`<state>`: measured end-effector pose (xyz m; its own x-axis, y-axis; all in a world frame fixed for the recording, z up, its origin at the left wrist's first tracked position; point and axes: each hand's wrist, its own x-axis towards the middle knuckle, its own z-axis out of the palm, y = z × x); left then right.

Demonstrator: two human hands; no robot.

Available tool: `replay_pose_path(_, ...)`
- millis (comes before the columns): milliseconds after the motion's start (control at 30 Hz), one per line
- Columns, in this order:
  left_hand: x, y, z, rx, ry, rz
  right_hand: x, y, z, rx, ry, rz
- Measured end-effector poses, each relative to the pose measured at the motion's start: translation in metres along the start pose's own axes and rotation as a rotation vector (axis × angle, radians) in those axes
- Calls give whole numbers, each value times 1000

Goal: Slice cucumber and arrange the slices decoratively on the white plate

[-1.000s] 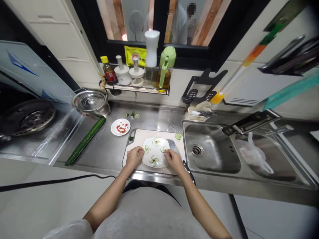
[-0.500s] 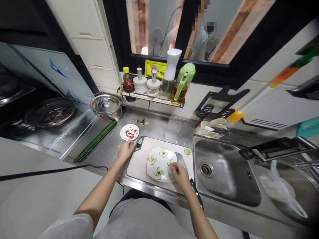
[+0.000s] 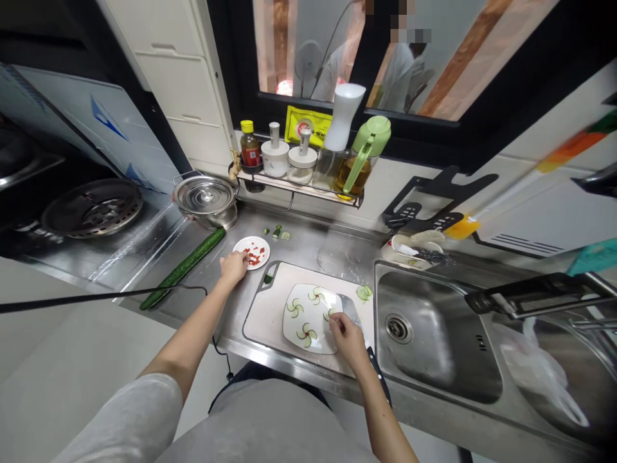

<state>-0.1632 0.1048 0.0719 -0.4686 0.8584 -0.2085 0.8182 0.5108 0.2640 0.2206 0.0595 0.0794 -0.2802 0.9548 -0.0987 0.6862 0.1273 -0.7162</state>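
My left hand [image 3: 234,267] is at the near left edge of a small white plate [image 3: 264,243], its fingers drawn together by the small red bits [image 3: 254,259] lying there. Whether a bit is between the fingertips is hidden. My right hand [image 3: 349,335] hovers at the right side of a squarish white plate [image 3: 289,334], thumb and fingers curled together beside a pinwheel of thin cucumber slices [image 3: 329,314]. What they pinch, if anything, cannot be made out. Other cucumber pinwheels [image 3: 306,334], some with red centres, sit on this plate, which rests on a cutting board [image 3: 263,315].
A knife [image 3: 378,376] lies at the board's right, its handle over the counter edge, near loose cucumber slices [image 3: 364,292]. A whole cucumber [image 3: 186,265] and a lidded steel pot [image 3: 206,199] are left. The sink [image 3: 434,334] lies right; a seasoning shelf [image 3: 299,186] is behind.
My left hand has moved left and away from me, from the board's handle to the small plate of red bits. My right hand stays by the same cucumber pinwheel. The view has shifted slightly.
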Motion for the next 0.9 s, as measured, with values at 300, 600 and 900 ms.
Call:
replay_pose_path(300, 19, 6, 2, 61, -37, 74, 4, -2, 1, -8, -5, 0)
replay_pose_path(600, 24, 5, 7, 62, -74, 91, 5, -1, -1, -4, -19, 7)
replay_pose_path(900, 23, 0, 9, -482, -33, -89, 6, -6, -1, -3, -19, 3)
